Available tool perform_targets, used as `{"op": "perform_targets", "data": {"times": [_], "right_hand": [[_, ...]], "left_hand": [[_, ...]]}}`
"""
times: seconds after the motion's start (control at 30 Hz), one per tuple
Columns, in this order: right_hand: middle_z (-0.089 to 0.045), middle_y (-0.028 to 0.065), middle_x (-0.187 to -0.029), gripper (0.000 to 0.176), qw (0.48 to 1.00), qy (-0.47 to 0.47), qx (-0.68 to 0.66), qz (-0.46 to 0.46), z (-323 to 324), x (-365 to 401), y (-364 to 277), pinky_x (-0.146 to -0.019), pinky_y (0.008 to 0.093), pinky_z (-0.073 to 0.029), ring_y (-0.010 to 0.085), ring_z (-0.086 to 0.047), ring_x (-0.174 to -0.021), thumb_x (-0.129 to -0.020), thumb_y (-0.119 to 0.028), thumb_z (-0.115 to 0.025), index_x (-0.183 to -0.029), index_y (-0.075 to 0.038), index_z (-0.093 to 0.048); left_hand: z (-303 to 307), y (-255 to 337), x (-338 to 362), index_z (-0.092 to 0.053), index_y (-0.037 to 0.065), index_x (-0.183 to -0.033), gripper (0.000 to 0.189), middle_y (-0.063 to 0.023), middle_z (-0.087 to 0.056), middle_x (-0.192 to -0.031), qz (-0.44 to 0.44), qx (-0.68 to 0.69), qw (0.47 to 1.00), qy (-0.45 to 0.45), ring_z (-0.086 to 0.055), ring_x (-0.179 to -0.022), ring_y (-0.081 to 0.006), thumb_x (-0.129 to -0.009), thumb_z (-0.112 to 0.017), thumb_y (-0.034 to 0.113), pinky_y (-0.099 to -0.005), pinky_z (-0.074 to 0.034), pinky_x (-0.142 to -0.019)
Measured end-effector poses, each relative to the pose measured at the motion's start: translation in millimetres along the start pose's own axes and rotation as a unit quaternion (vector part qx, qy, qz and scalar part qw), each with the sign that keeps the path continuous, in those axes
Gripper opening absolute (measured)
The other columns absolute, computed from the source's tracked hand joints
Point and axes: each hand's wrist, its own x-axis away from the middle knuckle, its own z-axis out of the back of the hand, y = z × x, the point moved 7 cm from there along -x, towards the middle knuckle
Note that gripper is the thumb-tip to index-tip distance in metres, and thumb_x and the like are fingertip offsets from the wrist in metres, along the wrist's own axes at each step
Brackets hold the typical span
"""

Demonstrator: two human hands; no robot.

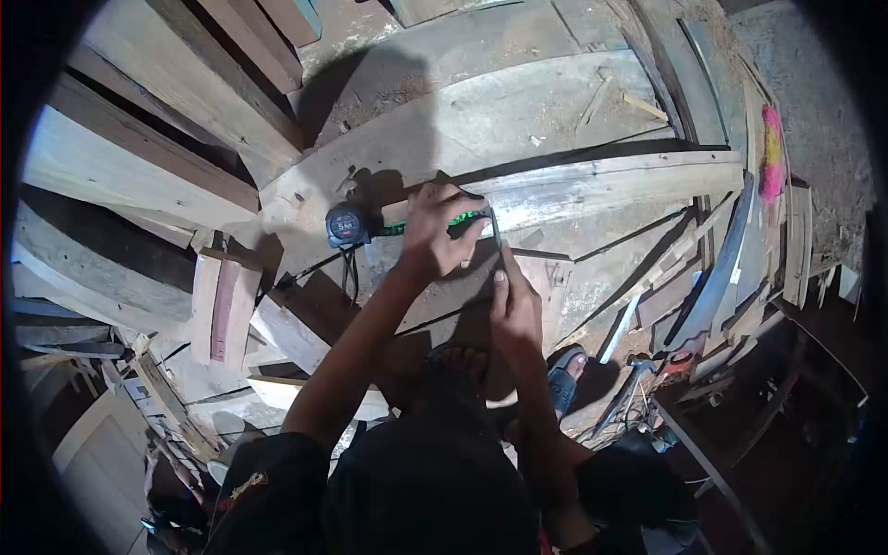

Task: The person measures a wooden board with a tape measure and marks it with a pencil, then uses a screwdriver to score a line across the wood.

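A long pale wooden board (610,185) lies across the work area. A tape measure (344,226), marked 5M, rests at its left, with its green-marked blade (393,228) drawn out toward the board. My left hand (438,231) is closed over the blade near the board's left part, thumb and fingers curled together. My right hand (515,305) is closed on a thin dark strip (495,225) that stands across the board beside my left fingertips. What kind of tool the strip is cannot be made out.
Stacked timber pieces (148,157) fill the left. A short grooved block (225,305) stands nearer. A handsaw (717,277) with a red handle leans at the right, near a pink and yellow brush-like item (771,153). My sandalled foot (566,375) is below.
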Motion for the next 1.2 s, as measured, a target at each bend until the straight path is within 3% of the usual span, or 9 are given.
{"op": "perform_targets", "data": {"times": [0.1, 0.4, 0.5, 0.63, 0.77, 0.9, 1.0, 1.1, 1.2], "right_hand": [[-0.067, 0.0363, -0.152, 0.047, 1.000, 0.005, 0.012, 0.000, 0.2, 5.7, 3.4, -0.117, 0.0523, -0.055, 0.0528, -0.064, -0.143, -0.121, -0.016, -0.051, -0.162, 0.005, -0.056], [-0.068, 0.0362, -0.150, 0.046, 0.999, 0.022, 0.021, 0.010, -2.5, 10.9, 10.0, -0.113, 0.0535, -0.056, 0.0548, -0.066, -0.138, -0.120, -0.015, -0.054, -0.163, 0.000, -0.058], [-0.068, 0.0365, -0.149, 0.045, 0.999, -0.010, -0.003, -0.036, -4.5, -8.9, -4.8, -0.115, 0.0526, -0.056, 0.0535, -0.067, -0.140, -0.119, -0.013, -0.053, -0.161, 0.003, -0.059], [-0.068, 0.0374, -0.148, 0.046, 0.999, 0.028, 0.019, 0.019, -2.5, 11.3, 8.6, -0.114, 0.0528, -0.057, 0.0536, -0.067, -0.138, -0.120, -0.014, -0.053, -0.163, 0.001, -0.058], [-0.068, 0.0358, -0.149, 0.046, 0.999, 0.026, 0.033, 0.021, -5.8, -2.3, 4.7, -0.113, 0.0520, -0.057, 0.0532, -0.067, -0.138, -0.120, -0.014, -0.052, -0.164, -0.001, -0.057], [-0.069, 0.0352, -0.148, 0.047, 1.000, 0.014, 0.014, 0.009, -2.3, 8.3, 9.2, -0.112, 0.0531, -0.057, 0.0532, -0.068, -0.137, -0.119, -0.013, -0.054, -0.164, -0.001, -0.057], [-0.069, 0.0354, -0.147, 0.046, 0.999, 0.030, 0.006, 0.023, -3.1, 10.3, 6.4, -0.111, 0.0529, -0.058, 0.0536, -0.069, -0.136, -0.118, -0.012, -0.054, -0.162, 0.001, -0.059], [-0.070, 0.0361, -0.147, 0.046, 1.000, 0.018, 0.018, -0.012, -2.0, 2.2, 1.7, -0.113, 0.0499, -0.056, 0.0521, -0.068, -0.138, -0.121, -0.016, -0.051, -0.164, 0.001, -0.058], [-0.070, 0.0353, -0.147, 0.046, 0.999, 0.030, 0.017, 0.002, -3.3, 9.9, 3.7, -0.114, 0.0504, -0.056, 0.0520, -0.068, -0.138, -0.121, -0.016, -0.051, -0.164, -0.001, -0.059]], "left_hand": [[3.7, 10.8, 0.4, -0.085, 0.011, -0.114, 0.032, -0.0091, -0.078, -0.113, -0.011, -0.046, 0.999, 0.009, -0.069, -0.110, -0.0342, -0.084, -0.097, 0.015, -0.0485, -0.051, -0.099], [1.6, 6.6, 0.0, -0.087, 0.014, -0.113, 0.030, -0.0072, -0.077, -0.112, 0.028, -0.059, 0.998, -0.014, -0.067, -0.115, -0.0339, -0.086, -0.096, 0.021, -0.0488, -0.049, -0.104], [1.3, 4.2, -2.4, -0.087, 0.014, -0.113, 0.030, -0.0073, -0.077, -0.114, 0.010, -0.030, 0.999, -0.011, -0.067, -0.117, -0.0342, -0.086, -0.096, 0.023, -0.0490, -0.049, -0.106], [-0.3, 3.0, 0.8, -0.087, 0.017, -0.115, 0.026, -0.0072, -0.077, -0.114, 0.031, -0.037, 0.999, -0.022, -0.065, -0.117, -0.0359, -0.092, -0.089, 0.030, -0.0514, -0.048, -0.105], [1.3, 5.4, -0.6, -0.083, 0.013, -0.118, 0.035, -0.0107, -0.078, -0.111, -0.019, -0.024, 1.000, 0.005, -0.070, -0.108, -0.0366, -0.085, -0.095, 0.012, -0.0500, -0.051, -0.097], [1.1, 8.8, 0.0, -0.083, 0.010, -0.118, 0.038, -0.0110, -0.078, -0.109, -0.029, -0.043, 0.999, 0.011, -0.069, -0.106, -0.0366, -0.083, -0.096, 0.010, -0.0507, -0.052, -0.095], [-0.9, 0.7, 1.9, -0.087, 0.017, -0.114, 0.026, -0.0065, -0.078, -0.113, 0.031, -0.004, 0.999, -0.008, -0.065, -0.115, -0.0361, -0.091, -0.091, 0.028, -0.0516, -0.047, -0.104], [2.7, 6.9, -0.4, -0.086, 0.010, -0.112, 0.030, -0.0105, -0.078, -0.109, -0.028, -0.016, 0.999, 0.025, -0.069, -0.108, -0.0354, -0.085, -0.096, 0.017, -0.0488, -0.052, -0.097], [1.6, 8.1, -0.4, -0.086, 0.012, -0.114, 0.031, -0.0103, -0.078, -0.109, -0.005, -0.055, 0.998, 0.000, -0.069, -0.108, -0.0356, -0.085, -0.096, 0.018, -0.0488, -0.052, -0.098]]}}
